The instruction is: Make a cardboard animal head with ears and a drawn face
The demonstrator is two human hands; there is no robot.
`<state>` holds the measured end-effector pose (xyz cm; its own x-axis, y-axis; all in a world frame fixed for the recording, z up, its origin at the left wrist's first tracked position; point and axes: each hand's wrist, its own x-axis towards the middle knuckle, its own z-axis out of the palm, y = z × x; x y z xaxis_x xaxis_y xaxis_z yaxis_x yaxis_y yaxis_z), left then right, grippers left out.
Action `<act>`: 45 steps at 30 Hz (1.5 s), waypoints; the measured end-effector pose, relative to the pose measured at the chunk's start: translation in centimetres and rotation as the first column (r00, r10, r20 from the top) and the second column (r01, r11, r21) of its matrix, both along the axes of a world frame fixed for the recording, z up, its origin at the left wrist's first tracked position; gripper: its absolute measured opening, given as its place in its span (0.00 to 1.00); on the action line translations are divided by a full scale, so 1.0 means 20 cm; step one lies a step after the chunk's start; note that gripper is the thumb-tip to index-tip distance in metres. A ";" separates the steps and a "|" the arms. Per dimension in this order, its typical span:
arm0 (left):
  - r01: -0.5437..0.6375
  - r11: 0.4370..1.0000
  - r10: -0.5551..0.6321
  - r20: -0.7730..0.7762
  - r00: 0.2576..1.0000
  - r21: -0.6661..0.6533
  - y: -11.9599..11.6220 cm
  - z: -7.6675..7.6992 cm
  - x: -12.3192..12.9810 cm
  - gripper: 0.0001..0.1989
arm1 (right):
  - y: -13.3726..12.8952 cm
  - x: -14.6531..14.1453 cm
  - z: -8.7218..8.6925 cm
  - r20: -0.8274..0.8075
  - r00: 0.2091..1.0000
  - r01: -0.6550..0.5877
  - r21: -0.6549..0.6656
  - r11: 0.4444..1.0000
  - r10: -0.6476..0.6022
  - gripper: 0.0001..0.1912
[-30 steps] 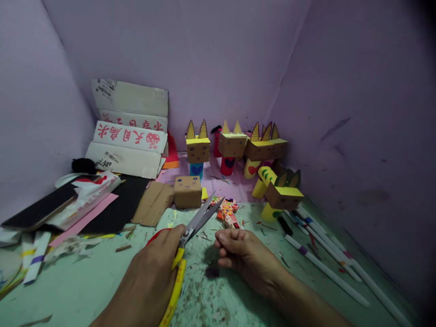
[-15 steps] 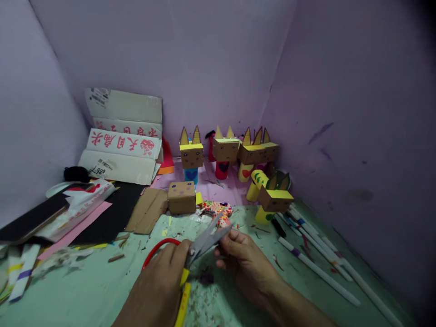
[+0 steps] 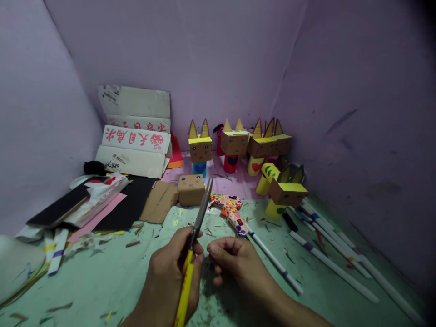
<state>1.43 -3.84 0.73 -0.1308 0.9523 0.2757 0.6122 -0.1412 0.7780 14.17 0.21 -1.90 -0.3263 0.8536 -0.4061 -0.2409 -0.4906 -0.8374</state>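
Observation:
My left hand [image 3: 166,277] grips scissors [image 3: 203,209] with yellow handles, one of them showing. Their blades look closed and point up and away from me. Just to the right, my right hand [image 3: 238,263] is closed, thumb and forefinger pinched together; whatever may be between them is hidden or too small to make out. Beyond the hands sits a brown cardboard box [image 3: 191,190] with drawn dots on top. A patterned, colourful piece [image 3: 232,210] lies in front of the right hand, with a white paper tube [image 3: 272,259] beside it.
Several cardboard figures with pointed ears [image 3: 200,150] stand at the back; one figure [image 3: 289,193] is nearer on the right. White tubes [image 3: 334,267] lie at right. Folded cardboard [image 3: 134,143], black sheets [image 3: 126,204] and flat brown cardboard [image 3: 159,202] are at left. Scraps litter the green surface.
The scissors' blades have come together and turned more upright. My right hand has come away from the blade tips. The view has shifted, so the surroundings sit further right.

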 end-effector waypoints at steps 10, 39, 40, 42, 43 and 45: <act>-0.001 0.996 0.013 -0.127 0.992 0.088 0.00 -0.04 0.01 0.09 | -0.01 -0.02 -0.03 0.011 1.000 0.007 0.020 1.000 -0.007 0.26; -0.061 0.984 0.105 0.268 0.958 -0.167 0.02 0.09 0.04 0.11 | -0.01 0.00 0.06 0.154 0.988 -0.033 0.175 0.984 0.005 0.12; -0.054 0.985 0.098 0.270 0.958 -0.163 0.02 0.09 0.04 0.10 | -0.01 0.00 0.06 0.153 0.988 -0.034 0.170 0.985 0.008 0.12; -0.042 0.988 0.081 0.271 0.959 -0.148 0.02 0.09 0.04 0.10 | -0.01 0.00 0.07 0.149 0.989 -0.031 0.158 0.987 0.008 0.12; -0.035 0.989 0.073 0.273 0.959 -0.142 0.02 0.09 0.04 0.10 | -0.01 0.00 0.07 0.147 0.989 -0.032 0.153 0.988 0.009 0.12; -0.031 0.990 0.069 0.280 0.958 -0.138 0.02 0.09 0.04 0.10 | -0.01 0.00 0.07 0.150 0.989 -0.035 0.148 0.988 0.013 0.12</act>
<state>2.27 -3.47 2.51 -0.2339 0.9677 0.0936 0.3678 -0.0011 0.9299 14.20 -0.06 -0.54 -0.2933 0.9009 -0.3198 -0.0988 -0.3613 -0.9272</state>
